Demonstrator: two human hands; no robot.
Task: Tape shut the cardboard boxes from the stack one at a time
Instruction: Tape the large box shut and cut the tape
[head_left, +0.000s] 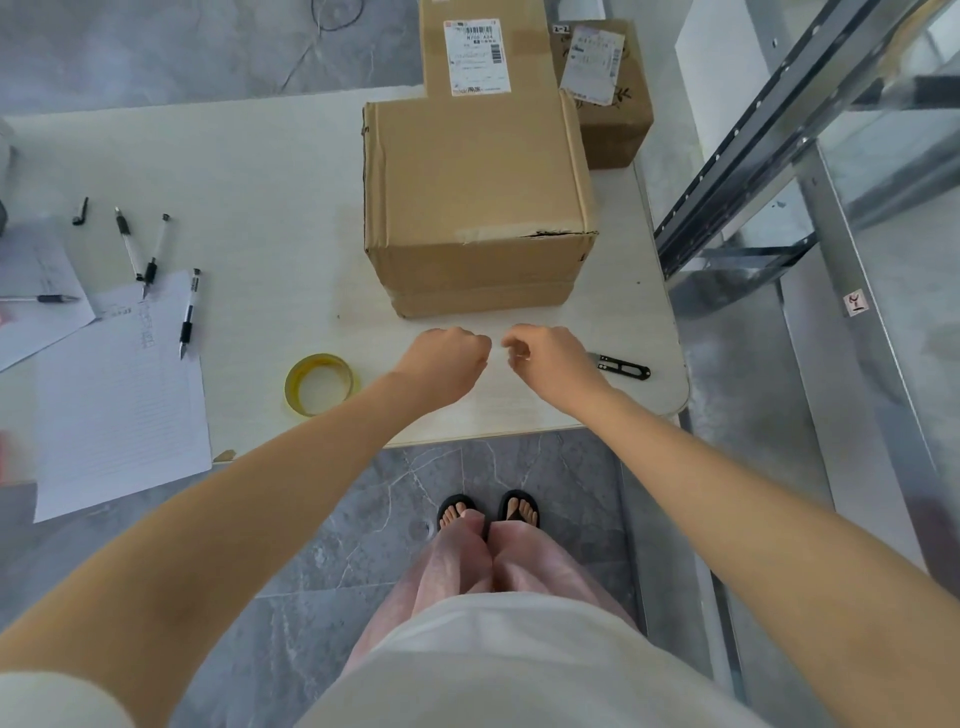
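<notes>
Hovering just before the box (478, 208), left hand (447, 356) and right hand (548, 356), fingers curled — pinching anything or not, cannot tell — tape roll (319, 384) nearer the left hand.

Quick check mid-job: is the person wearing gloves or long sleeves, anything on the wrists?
No gloves: left hand and right hand are bare. Both forearms are uncovered, with no watch or band at the wrists. Only a pale short sleeve shows at the left shoulder.

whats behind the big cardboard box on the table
A box with a white shipping label stands right behind the big box, and a smaller labelled box behind to its right. Their lower parts are hidden.
</notes>
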